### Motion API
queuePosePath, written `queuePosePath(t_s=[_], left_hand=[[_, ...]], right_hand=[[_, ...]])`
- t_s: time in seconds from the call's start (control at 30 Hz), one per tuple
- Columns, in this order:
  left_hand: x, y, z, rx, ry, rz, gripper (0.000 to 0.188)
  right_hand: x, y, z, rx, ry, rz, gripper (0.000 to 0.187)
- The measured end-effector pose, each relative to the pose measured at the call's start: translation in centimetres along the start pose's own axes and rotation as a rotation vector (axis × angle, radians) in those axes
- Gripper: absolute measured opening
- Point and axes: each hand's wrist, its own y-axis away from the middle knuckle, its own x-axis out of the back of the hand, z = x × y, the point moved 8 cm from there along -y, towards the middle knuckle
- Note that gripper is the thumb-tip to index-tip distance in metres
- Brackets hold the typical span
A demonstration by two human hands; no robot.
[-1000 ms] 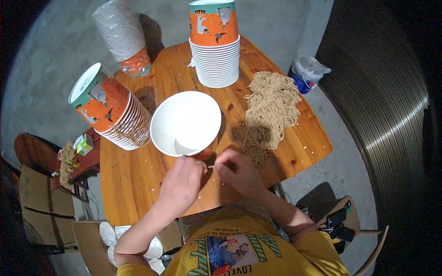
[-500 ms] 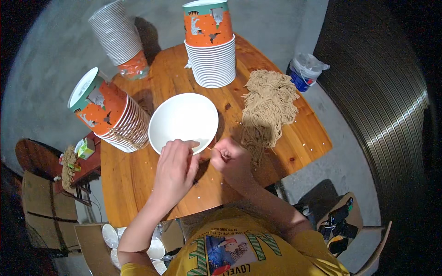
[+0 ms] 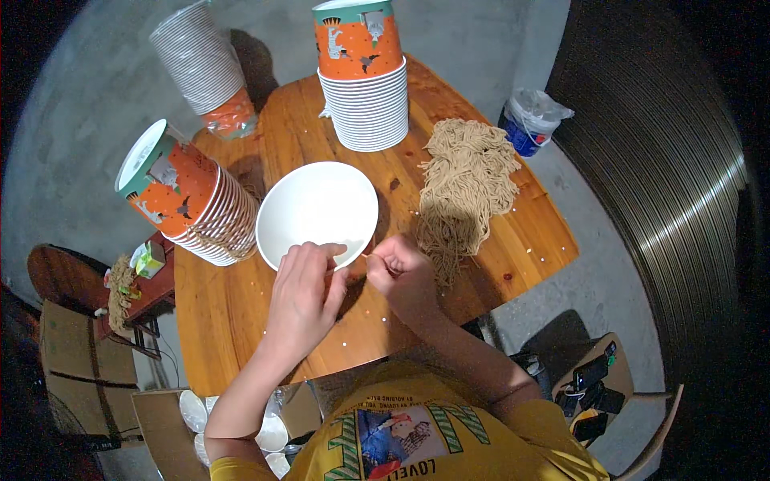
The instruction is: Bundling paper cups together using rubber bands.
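A white paper tub sits at the middle of the wooden table, its pale inside facing up. My left hand is closed on the near rim, with the thumb low and the fingers over the edge. Just right of that rim, my right hand pinches a thin tan cord that runs toward the tub. Where the cord meets the tub is hard to see. A loose heap of tan cords lies to the right, its near end close to my right hand.
Stacks of orange-printed paper tubs stand at the left and back, the left one draped with cords. Another wrapped stack leans behind. The wooden table ends near my body. A lined bucket stands beyond its right edge.
My right hand has turned slightly, and its fingers look a little less tightly curled around the cord. My left hand stays on the tub's rim. The view has shifted slightly.
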Motion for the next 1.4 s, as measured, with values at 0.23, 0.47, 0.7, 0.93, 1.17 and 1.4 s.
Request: queuePosePath(t_s=[0.23, 0.47, 0.7, 0.93, 1.17, 1.4], left_hand=[[0.0, 0.0, 0.0, 0.001, -0.004, -0.002, 0.025], [0.1, -0.2, 0.0, 0.01, 0.015, -0.01, 0.023], [-1.4, -2.5, -2.8, 0.286, 0.28, -0.417, 0.022], [-3.9, -3.7, -4.1, 0.284, 0.392, -0.717, 0.022], [-3.7, -3.8, -3.5, 0.232, 0.29, -0.668, 0.02], [-0.5, -5.3, -2.3, 0.009, 0.172, -0.29, 0.011]], right_hand=[[-0.2, -0.1, 0.9, -0.105, 0.003, -0.015, 0.01], [-0.5, -0.2, 1.2, -0.166, -0.104, -0.016, 0.01], [-0.7, -0.1, 1.5, -0.183, -0.108, -0.005, 0.009], [-1.1, -0.1, 1.3, -0.229, -0.186, -0.008, 0.009], [-0.6, -0.2, 1.1, -0.249, -0.086, -0.028, 0.007], [1.8, -1.7, -1.3, -0.185, 0.046, 0.011, 0.005]])
